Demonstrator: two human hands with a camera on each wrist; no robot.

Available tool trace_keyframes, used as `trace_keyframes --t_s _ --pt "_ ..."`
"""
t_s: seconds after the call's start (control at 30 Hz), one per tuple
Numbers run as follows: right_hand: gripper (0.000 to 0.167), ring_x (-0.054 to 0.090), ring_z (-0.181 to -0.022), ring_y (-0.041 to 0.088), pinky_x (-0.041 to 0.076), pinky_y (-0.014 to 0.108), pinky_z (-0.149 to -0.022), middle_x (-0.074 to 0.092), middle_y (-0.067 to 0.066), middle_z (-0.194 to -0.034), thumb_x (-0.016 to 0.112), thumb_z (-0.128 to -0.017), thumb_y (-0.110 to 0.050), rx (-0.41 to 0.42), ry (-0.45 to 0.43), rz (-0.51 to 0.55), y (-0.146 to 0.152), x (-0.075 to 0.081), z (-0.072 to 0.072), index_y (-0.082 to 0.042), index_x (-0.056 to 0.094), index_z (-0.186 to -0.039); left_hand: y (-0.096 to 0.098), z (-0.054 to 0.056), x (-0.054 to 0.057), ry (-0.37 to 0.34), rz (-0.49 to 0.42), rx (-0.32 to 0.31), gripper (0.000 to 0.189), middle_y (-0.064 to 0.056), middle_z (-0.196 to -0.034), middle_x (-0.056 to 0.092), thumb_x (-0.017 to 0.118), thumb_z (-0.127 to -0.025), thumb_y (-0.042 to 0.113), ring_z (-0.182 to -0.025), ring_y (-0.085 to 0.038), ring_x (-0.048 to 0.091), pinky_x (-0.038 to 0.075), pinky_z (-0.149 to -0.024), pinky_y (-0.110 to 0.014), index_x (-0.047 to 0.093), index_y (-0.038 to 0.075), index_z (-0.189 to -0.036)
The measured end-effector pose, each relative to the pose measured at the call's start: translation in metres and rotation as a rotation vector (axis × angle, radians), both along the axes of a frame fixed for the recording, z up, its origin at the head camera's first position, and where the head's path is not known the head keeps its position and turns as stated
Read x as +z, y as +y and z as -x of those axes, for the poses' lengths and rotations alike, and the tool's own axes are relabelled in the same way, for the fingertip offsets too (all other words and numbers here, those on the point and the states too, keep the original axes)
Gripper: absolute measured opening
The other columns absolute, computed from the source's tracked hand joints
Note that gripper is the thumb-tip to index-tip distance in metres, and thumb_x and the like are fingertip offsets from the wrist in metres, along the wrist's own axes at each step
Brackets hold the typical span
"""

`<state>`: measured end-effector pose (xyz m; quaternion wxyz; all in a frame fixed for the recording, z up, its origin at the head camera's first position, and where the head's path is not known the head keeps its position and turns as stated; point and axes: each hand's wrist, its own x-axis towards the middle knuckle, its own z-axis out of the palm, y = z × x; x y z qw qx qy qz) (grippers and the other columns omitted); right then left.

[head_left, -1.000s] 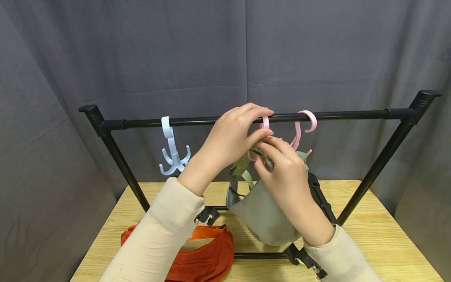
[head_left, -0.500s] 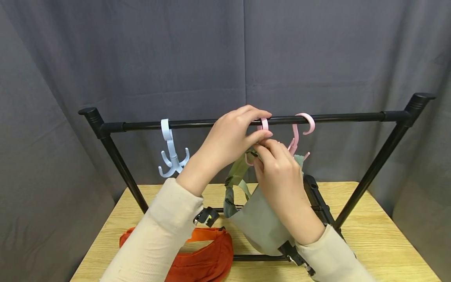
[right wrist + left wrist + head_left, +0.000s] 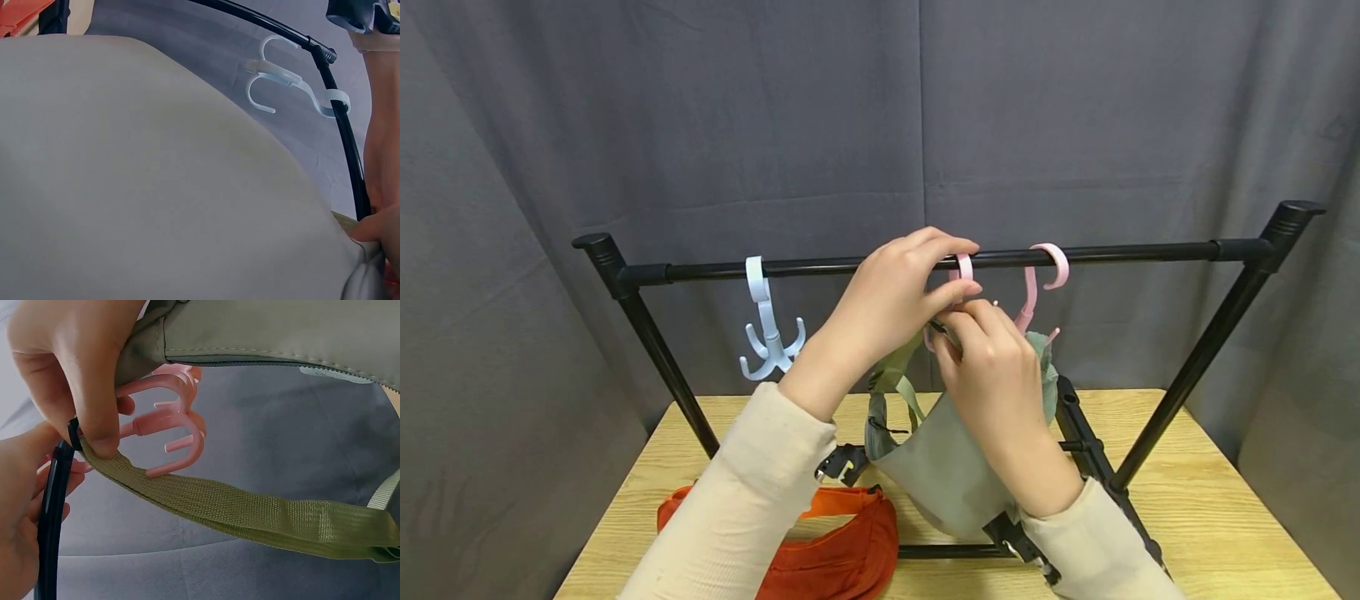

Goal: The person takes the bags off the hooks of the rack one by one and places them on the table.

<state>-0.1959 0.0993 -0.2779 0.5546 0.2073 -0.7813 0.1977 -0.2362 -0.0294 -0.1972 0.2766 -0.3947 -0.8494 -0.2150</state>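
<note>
In the head view my left hand [image 3: 898,292] holds the top of a pink multi-hook hanger [image 3: 964,265] where it loops over the black bar, fingers above and thumb below. Just under it, my right hand [image 3: 992,362] holds up a grey-green waist bag [image 3: 947,475]. The left wrist view shows the right finger and thumb pinching the bag's olive strap [image 3: 262,509] near a black end, close beside the pink prongs [image 3: 181,434]. The bag's body hangs below the right hand and fills much of the right wrist view.
A second pink hanger [image 3: 1052,267] is on the black rail [image 3: 1150,252] to the right, and a light blue hanger [image 3: 767,325] to the left. An orange-red waist bag [image 3: 842,554] lies on the wooden table [image 3: 1217,500]. Grey curtains [image 3: 1075,108] surround the rack.
My right hand has shifted slightly left, and the grey-green bag with its strap has moved left with it. The left hand keeps its place on the pink hanger.
</note>
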Motion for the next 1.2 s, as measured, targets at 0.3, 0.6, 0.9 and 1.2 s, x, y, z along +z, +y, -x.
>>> trace_keyframes --t_s 0.3,0.6,0.9,1.2 --pt "0.017 0.064 -0.082 0.031 0.055 0.044 -0.081 0.067 0.013 -0.091 0.076 -0.077 0.006 0.040 0.024 -0.038 0.002 -0.002 -0.006 0.002 0.072 -0.093 0.002 0.000 0.001 0.000 -0.003 0.010 0.039 0.003 -0.117 0.067 0.071 -0.092 0.034 -0.104 -0.017 0.063 0.048 -0.090 -0.030 0.068 0.014 -0.126" --pt "0.019 0.063 -0.084 0.031 0.053 0.045 -0.088 0.068 0.013 -0.092 0.074 -0.075 0.009 0.081 0.034 -0.089 0.002 -0.006 -0.015 0.002 0.072 -0.093 0.001 -0.002 0.001 -0.011 0.004 0.026 0.041 0.003 -0.119 0.066 0.072 -0.091 0.033 -0.106 -0.017 0.062 0.048 -0.091 -0.029 0.068 0.015 -0.127" --pt "0.026 0.065 -0.088 0.030 0.053 0.045 -0.088 0.069 0.012 -0.097 0.076 -0.074 0.009 0.110 0.050 -0.060 0.004 -0.002 -0.033 0.000 0.074 -0.099 0.001 -0.003 -0.002 0.029 0.008 0.030 0.040 0.002 -0.122 0.065 0.072 -0.092 0.032 -0.113 -0.016 0.060 0.045 -0.101 -0.031 0.067 0.014 -0.127" --pt "0.024 0.065 -0.085 0.030 0.053 0.044 -0.078 0.070 0.010 -0.097 0.077 -0.075 0.003 0.127 0.059 -0.031 0.012 -0.002 -0.043 -0.001 0.075 -0.098 -0.002 -0.003 -0.001 0.039 0.009 0.030 0.037 0.002 -0.125 0.064 0.071 -0.093 0.028 -0.117 -0.018 0.059 0.041 -0.104 -0.030 0.065 0.014 -0.127"
